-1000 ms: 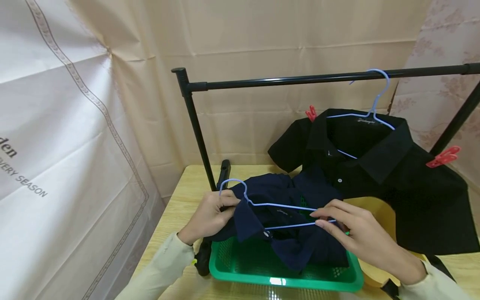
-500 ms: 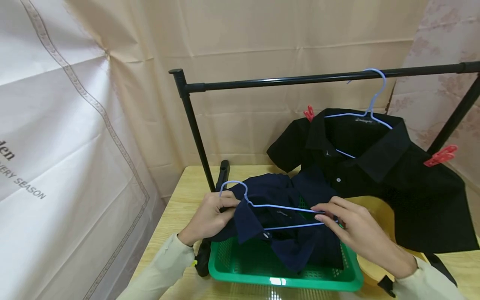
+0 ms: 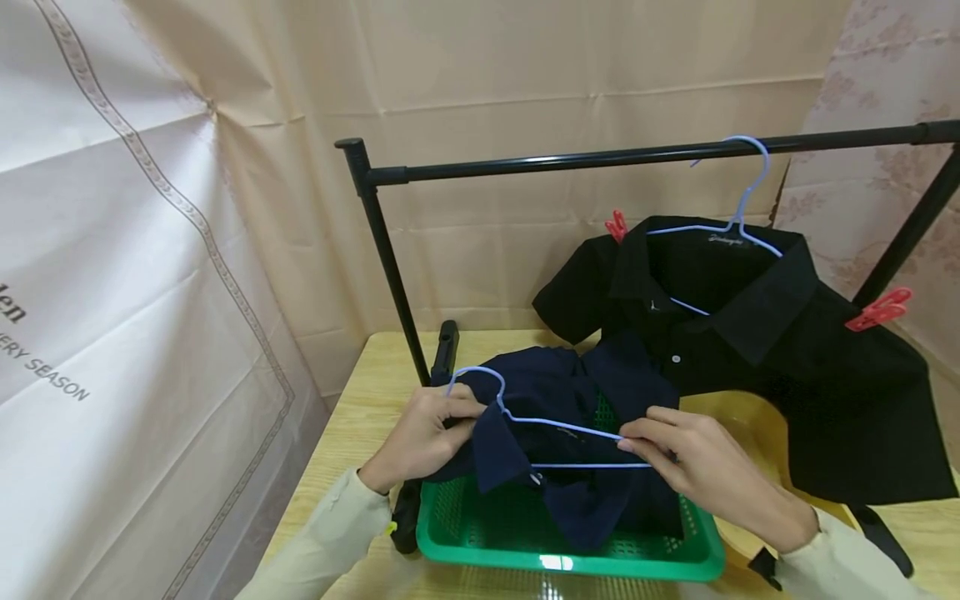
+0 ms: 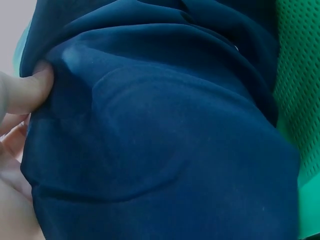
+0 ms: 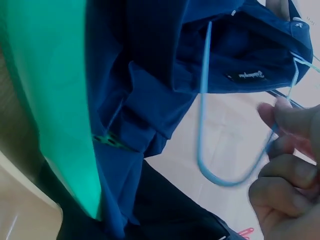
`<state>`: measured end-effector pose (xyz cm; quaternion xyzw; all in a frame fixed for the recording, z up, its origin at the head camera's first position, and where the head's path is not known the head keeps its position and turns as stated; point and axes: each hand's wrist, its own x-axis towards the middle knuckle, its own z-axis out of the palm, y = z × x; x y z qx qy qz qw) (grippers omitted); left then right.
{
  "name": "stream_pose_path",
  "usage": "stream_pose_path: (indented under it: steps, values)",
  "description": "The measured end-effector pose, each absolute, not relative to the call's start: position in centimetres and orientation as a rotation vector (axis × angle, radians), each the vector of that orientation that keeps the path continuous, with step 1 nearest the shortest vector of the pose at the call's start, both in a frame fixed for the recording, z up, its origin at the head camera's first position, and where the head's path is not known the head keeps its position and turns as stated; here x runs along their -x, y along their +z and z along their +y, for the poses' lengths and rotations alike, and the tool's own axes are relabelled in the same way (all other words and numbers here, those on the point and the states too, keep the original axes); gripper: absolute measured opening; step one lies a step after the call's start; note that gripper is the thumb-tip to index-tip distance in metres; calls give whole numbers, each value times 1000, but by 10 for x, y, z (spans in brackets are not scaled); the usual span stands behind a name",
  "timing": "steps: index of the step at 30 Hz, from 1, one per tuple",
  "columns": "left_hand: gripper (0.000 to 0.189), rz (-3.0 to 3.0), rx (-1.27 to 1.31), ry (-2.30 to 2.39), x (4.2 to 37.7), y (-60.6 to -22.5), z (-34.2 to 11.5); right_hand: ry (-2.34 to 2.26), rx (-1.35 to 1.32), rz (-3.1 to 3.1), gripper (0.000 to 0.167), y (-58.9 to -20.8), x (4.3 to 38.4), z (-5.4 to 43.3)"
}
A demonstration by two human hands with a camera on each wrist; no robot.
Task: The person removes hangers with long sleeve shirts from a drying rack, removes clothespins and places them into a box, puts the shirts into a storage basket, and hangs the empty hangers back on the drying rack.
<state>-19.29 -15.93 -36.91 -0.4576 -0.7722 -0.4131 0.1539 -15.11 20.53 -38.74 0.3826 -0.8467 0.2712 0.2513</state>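
A navy collared shirt lies bunched over a green perforated basket. My left hand grips its cloth beside the collar; in the left wrist view the thumb presses on the navy fabric. A light blue wire hanger lies partly inside the neck opening, its hook standing up near the left hand. My right hand pinches the hanger's upper wire between thumb and fingers. In the right wrist view the hanger's rounded end sticks out of the shirt, below the neck label.
A black shirt hangs by another blue hanger from the black rail. Red clips sit on its shoulders. Below it stands a yellow container, right of the basket. Everything rests around a wooden table.
My right hand has shifted its grip slightly along the hanger. The hanger's hook has moved a little right and down. The left hand keeps its hold on the navy shirt.
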Motion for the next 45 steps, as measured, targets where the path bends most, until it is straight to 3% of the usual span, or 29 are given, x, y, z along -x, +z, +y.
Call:
stream_pose_path:
  steps: [10, 17, 24, 33, 45]
  values:
    - [19, -2276, 1267, -1231, 191, -375, -166, 722, -1013, -2249, 6, -377, 149, 227]
    - [16, -2325, 1228, -1250, 194, -383, -177, 672, -916, -2274, 39, -369, 144, 255]
    - [18, -2357, 1197, -1248, 194, -390, -186, 655, -851, -2271, 32, -372, 141, 273]
    - [14, -2381, 1161, -1228, 190, -398, -193, 611, -806, -2299, 48, -371, 137, 279]
    - [15, -2358, 1128, -1207, 191, -404, -199, 587, -779, -2316, 42, -369, 135, 282]
